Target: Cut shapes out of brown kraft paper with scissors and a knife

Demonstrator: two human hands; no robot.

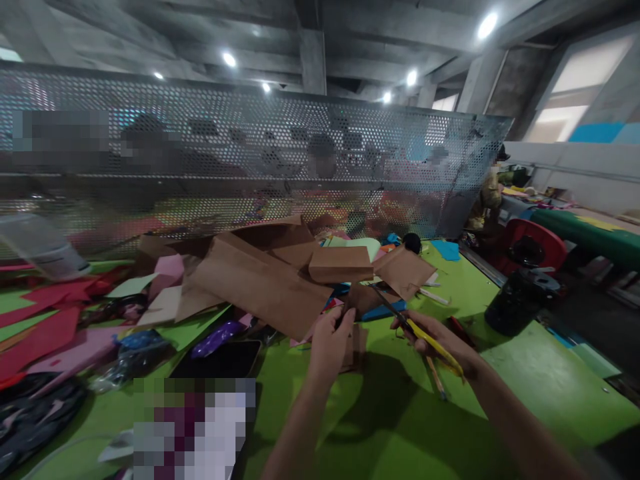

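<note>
My left hand (330, 340) is closed in a pinch at a small piece of brown paper (367, 299) above the green table. Part of that piece is hidden behind my fingers. My right hand (433, 337) grips scissors with yellow handles (434, 347); their dark blades point up and left toward the paper. Just below my left hand lies another brown paper piece (356, 350). A large folded brown paper sheet (265, 283) and a brown paper box shape (343, 263) sit beyond my hands. Under my right hand is a thin pencil-like stick (437, 380).
A perforated metal screen (240, 153) stands behind the green table (400, 427), with people beyond it. Red and pink paper (45, 340) and a purple shiny packet (217, 338) lie left, near a dark tablet (220, 360). A black container (515, 303) is at right.
</note>
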